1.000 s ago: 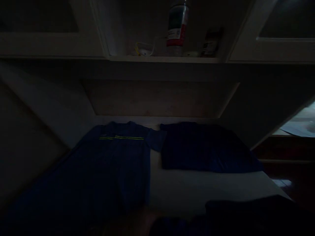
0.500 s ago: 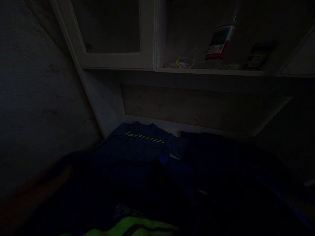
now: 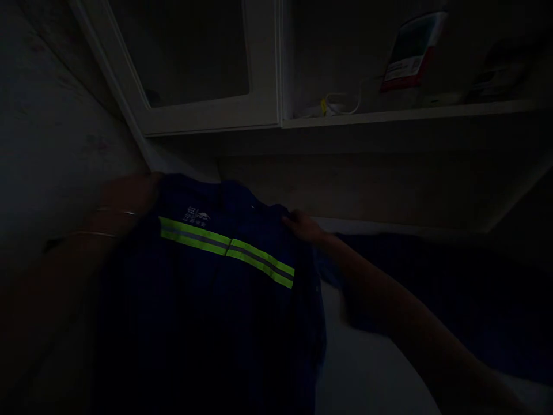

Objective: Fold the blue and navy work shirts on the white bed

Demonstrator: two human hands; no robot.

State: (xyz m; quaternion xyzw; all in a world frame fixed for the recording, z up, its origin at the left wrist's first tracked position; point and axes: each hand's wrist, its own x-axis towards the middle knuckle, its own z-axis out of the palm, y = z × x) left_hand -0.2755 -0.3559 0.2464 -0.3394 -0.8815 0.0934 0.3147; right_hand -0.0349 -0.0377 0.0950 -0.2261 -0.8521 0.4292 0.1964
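Note:
A dark blue work jacket with a bright yellow-green reflective stripe across its chest is spread out in front of me, its collar pointing away. Pale printing shows above the stripe on the left. At the jacket's left shoulder edge, my left hand is closed on the cloth; bracelets circle that wrist. My right hand pinches the opposite shoulder. The lower part of the jacket fades into darkness.
Another dark blue garment lies to the right on a pale surface. Above is a white cabinet with a glass door, beside an open shelf holding a labelled bottle and a white cable. A patterned wall rises at left.
The striped jacket has moved forward and been spread flat, now covering the thin-striped garment behind it. Both hands have reached forward into clear view at its shoulders. The view has tilted slightly.

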